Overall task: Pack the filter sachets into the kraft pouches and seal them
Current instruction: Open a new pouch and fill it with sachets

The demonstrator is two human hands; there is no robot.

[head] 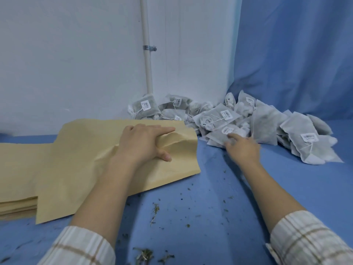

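- Nearest us, dried green herb crumbs (155,212) litter the blue table cover (219,188).
- Our left hand (142,144) pinches the flat tan kraft paper pouch (80,169) at its mouth — light, creasing easily.
- Our right hand (242,148) reaches, fingers spread, touching the heap of grey mesh filter sachets (225,119) — soft, best taken by an edge.

Work surface: table covered with blue cloth (219,180), filling lower half of frame. Left: flat stack of kraft pouches (17,169), with one kraft pouch (80,169) lying partly over the stack and partly on the cloth. Upper right, against the wall: loose heap of filter sachets (265,123) with white tags. Lower centre: scattered dried herb bits (155,209).
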